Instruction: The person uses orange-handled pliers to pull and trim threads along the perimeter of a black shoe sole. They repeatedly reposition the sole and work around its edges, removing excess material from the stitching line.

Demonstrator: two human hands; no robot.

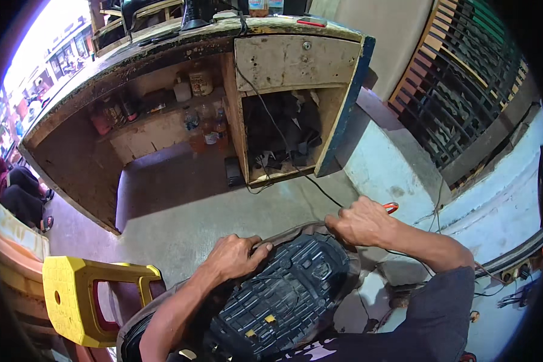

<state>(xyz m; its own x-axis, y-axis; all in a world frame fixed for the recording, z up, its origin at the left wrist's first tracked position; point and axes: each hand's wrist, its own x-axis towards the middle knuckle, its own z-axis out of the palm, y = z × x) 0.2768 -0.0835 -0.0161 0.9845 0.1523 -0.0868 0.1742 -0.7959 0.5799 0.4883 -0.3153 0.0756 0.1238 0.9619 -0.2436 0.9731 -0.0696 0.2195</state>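
Upside down in front of me lies a motorcycle seat, its black ribbed plastic base (295,295) facing up with two small yellow pieces on it. A dark grey-brown seat cover (291,234) wraps around its rim. My left hand (234,256) is closed on the cover at the left edge, thumb toward the base. At the far right end, my right hand (362,222) has its fingers closed on the cover's edge. An orange loop-shaped handle (391,208) shows beside that hand. The rest of that tool is hidden, and I cannot tell whether the hand holds it.
A worn wooden workbench (295,63) stands ahead, with bottles on its shelf and dark scraps in a compartment. A black cable (277,123) hangs from it toward my right hand. At the left stands a yellow plastic stool (66,301); a seated person's legs (24,193) are beyond.
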